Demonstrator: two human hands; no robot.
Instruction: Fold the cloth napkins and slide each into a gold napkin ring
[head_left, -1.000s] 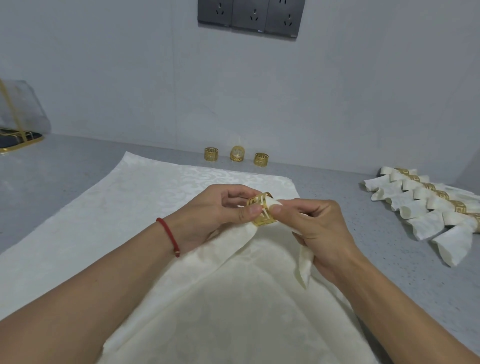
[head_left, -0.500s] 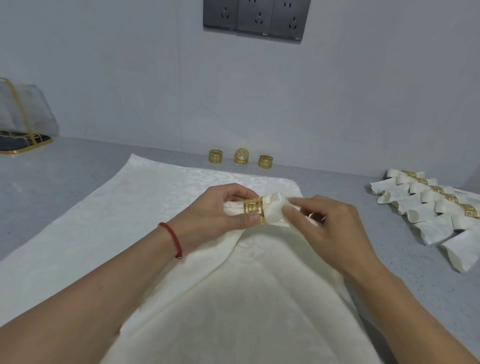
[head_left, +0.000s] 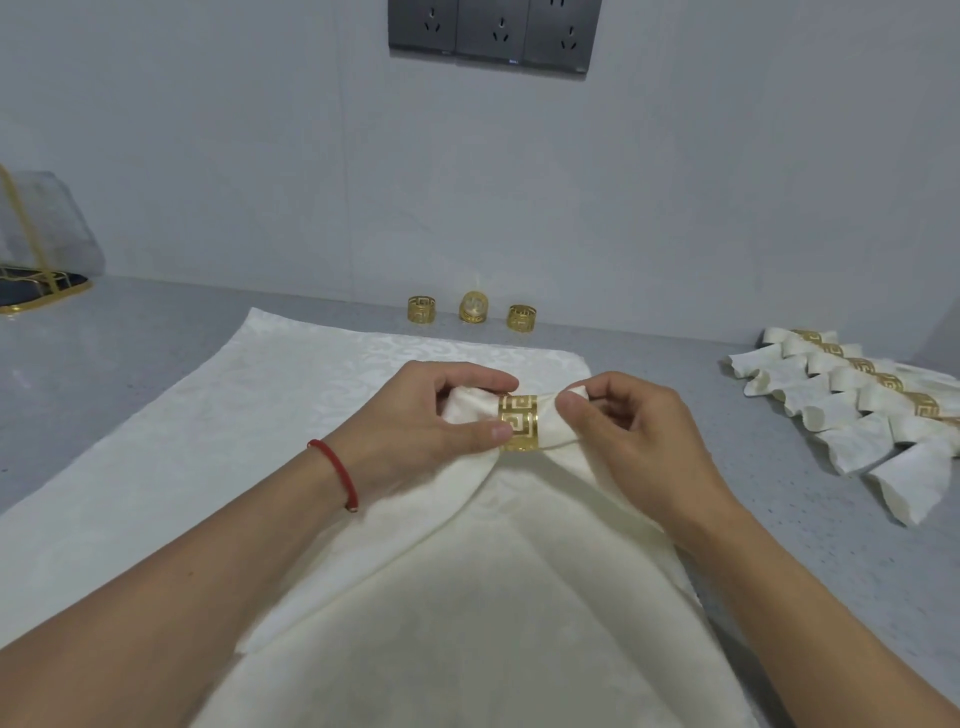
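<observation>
A folded cream napkin (head_left: 467, 525) runs through a gold napkin ring (head_left: 518, 421) held a little above the table's middle. My left hand (head_left: 431, 415) grips the napkin on the ring's left side, its thumb tip against the ring's lower edge. My right hand (head_left: 628, 431) pinches the napkin's end just right of the ring. Under both lies a spread stack of flat cream napkins (head_left: 234, 415). Three spare gold rings (head_left: 472, 307) stand by the wall.
Several finished napkins in gold rings (head_left: 857, 400) lie in a row at the right on the grey counter (head_left: 810, 525). A gold-framed holder (head_left: 36, 280) sits at the far left. Dark wall sockets (head_left: 493, 34) are above.
The ring has turned from end-on to side-on and now sits further along the napkin. My right hand has moved from the ring's mouth to pinch the napkin end coming out on the right.
</observation>
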